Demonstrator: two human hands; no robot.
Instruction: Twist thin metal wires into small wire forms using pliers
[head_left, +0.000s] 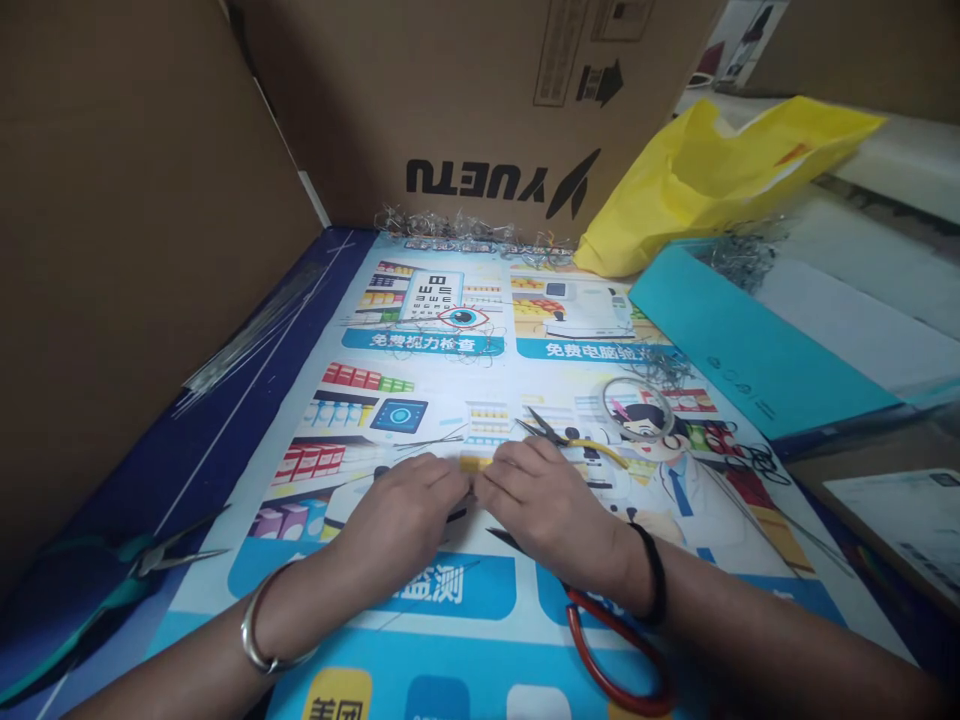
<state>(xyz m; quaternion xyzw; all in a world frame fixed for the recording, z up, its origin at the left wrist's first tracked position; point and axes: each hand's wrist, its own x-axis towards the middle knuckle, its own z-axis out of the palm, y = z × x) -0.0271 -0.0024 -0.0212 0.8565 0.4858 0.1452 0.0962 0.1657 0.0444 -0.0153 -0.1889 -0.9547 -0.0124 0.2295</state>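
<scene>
My left hand (pixel 412 500) and my right hand (pixel 540 500) meet over the printed sheet (pixel 487 660), fingertips pinched and almost touching. Whatever lies between the fingers is hidden or too thin to name. Just beyond my right hand rest pliers (pixel 577 440) with dark pointed jaws and a yellow handle. Red-handled scissors (pixel 619 655) lie partly under my right wrist, their dark tip showing beside the palm. A few thin wires (pixel 427 442) lie in front of my left hand. Farther left are teal-handled long-nose pliers (pixel 127 575), jaws apart.
Cardboard boxes (pixel 360 110) wall the back and left. Tangled wire scraps (pixel 457 228) line the back edge. Straight wires (pixel 255 335) lie at left. Right of centre are a wire coil (pixel 637 408), black loops (pixel 761 460), a yellow bag (pixel 697 190) and a turquoise folder (pixel 757 350).
</scene>
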